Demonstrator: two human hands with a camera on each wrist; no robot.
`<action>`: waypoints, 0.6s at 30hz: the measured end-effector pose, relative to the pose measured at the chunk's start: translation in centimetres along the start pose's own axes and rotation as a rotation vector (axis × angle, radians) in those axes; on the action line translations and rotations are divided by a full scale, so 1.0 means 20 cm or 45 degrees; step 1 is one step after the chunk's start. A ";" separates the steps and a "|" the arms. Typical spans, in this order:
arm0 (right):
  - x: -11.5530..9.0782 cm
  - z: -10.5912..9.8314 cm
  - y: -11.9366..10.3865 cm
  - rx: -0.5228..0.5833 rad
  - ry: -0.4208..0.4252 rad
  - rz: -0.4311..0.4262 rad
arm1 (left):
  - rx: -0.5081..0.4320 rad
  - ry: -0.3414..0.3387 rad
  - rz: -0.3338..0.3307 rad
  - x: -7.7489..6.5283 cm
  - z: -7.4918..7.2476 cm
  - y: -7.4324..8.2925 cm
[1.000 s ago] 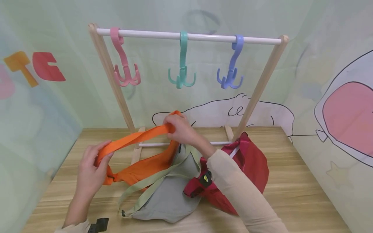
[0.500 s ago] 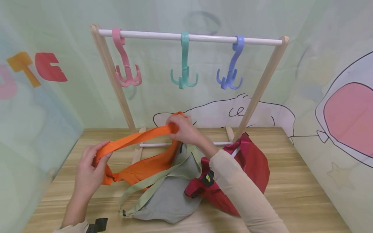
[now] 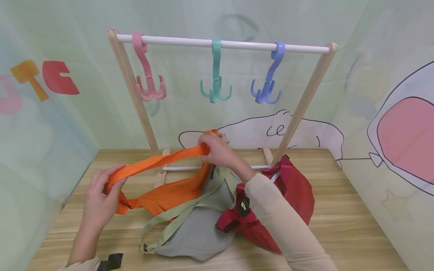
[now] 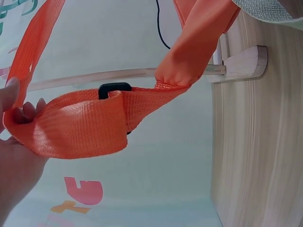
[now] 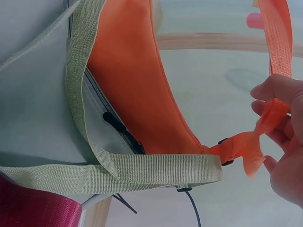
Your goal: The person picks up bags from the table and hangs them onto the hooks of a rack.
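Note:
An orange fabric bag (image 3: 173, 194) lies partly behind a grey bag (image 3: 200, 229) with pale green straps. Its orange strap (image 3: 162, 159) is raised and stretched between the two hands. The left hand (image 3: 100, 203) grips the strap's left end between thumb and fingers. In the left wrist view the strap (image 4: 80, 125) loops through the fingers, beside a black slider buckle (image 4: 113, 88). Further back, my right hand (image 3: 218, 150) holds the other end. The right wrist view shows the twisted strap (image 5: 274, 116) between thumb and fingers.
A rack with a white rod (image 3: 247, 44) carries a pink hook (image 3: 149, 75), a green hook (image 3: 216, 75) and a blue hook (image 3: 269, 75). A red bag (image 3: 298, 192) lies on the wooden table (image 3: 346, 226) under the right forearm. Printed curtains surround the table.
The left hand has shifted slightly left and the right hand slightly right, drawing the orange strap a little wider. Both grips stay the same. The head view has drifted a little.

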State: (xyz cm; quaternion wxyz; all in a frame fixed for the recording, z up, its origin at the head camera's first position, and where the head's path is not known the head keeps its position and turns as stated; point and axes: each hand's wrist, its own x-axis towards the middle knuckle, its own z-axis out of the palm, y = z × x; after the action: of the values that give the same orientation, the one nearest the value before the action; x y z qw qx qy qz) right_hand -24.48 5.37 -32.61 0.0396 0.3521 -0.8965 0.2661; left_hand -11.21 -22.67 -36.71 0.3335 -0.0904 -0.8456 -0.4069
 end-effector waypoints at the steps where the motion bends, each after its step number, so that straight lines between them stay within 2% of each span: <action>1: 0.00 0.00 0.00 0.001 -0.001 -0.002 | -0.003 0.005 -0.006 0.00 0.00 0.00; 10: 0.01 -0.02 0.00 0.046 0.011 -0.017 | -0.015 0.033 -0.039 0.01 -0.02 -0.01; 15: 0.02 -0.04 -0.01 0.219 0.023 -0.016 | -0.024 0.040 -0.099 0.03 -0.04 0.00; 18: 0.02 -0.06 -0.01 0.333 0.044 -0.112 | -0.014 0.047 -0.101 0.04 -0.04 -0.01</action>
State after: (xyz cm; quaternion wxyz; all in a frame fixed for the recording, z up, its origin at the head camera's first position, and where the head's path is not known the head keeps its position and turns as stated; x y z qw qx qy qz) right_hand -24.83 5.63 -31.52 0.0204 0.3885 -0.8371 0.3846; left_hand -11.45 -23.53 -35.93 0.3323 -0.0511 -0.8399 -0.4261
